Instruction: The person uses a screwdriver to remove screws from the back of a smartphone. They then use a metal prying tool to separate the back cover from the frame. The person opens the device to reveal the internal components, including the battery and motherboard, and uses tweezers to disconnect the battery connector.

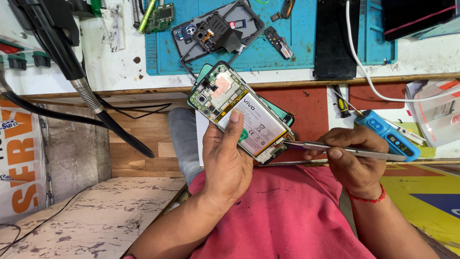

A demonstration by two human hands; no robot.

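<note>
The left hand (225, 160) grips an opened phone (239, 112) with its back cover off, thumb pressed on the grey battery, the circuit board showing at the far end. The phone is held tilted above the lap, just in front of the near edge of the workbench (120, 67). The right hand (352, 156) pinches a pair of metal tweezers (335, 148), whose tips touch the phone's near right corner.

On the far side lies a white, stained bench top with a blue work mat (287, 55) on it. On the mat rest a second dismantled phone frame (215, 31), a small green circuit board (160, 17) at its left edge and a few loose dark parts. A black slab (333, 41) lies across the mat to the right, with a white cable (364, 67) running over it. A blue handheld tool (388, 134) and a small screwdriver (341, 104) sit to the right, near a clear plastic container (438, 112). A black flexible arm (62, 52) reaches in from the far left. Below are wooden boards, a marbled floor (96, 220) and the person's red shirt (282, 216).
</note>
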